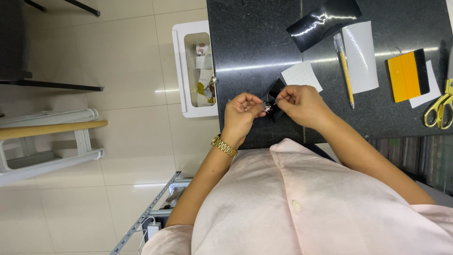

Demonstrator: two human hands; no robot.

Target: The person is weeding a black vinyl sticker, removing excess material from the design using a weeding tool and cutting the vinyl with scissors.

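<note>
Head view shows your left hand [241,113] and right hand [299,101] meeting over the near edge of the black granite counter [255,42], both pinched on a small black glossy sheet piece [275,94] held between them. Your fingertips are closed on its lower corner, where a pale sliver shows; it looks as if you are working a backing layer apart from the film, though the corner is too small to be sure. Judged from this, the step in hand is getting the peel started, and it calls for a steady pinch on one layer while the other fingers draw slowly away, so the thin piece does not crease.

On the counter beyond your hands lie a white paper square [302,75], a larger black film sheet [323,21], a yellow pen-like tool [344,68], a white backing sheet [361,56], a yellow and black squeegee [408,75] and gold-handled scissors [439,108].

To the left stands a white bin [181,66], open at the top, holding crumpled scraps of paper and foil.
</note>
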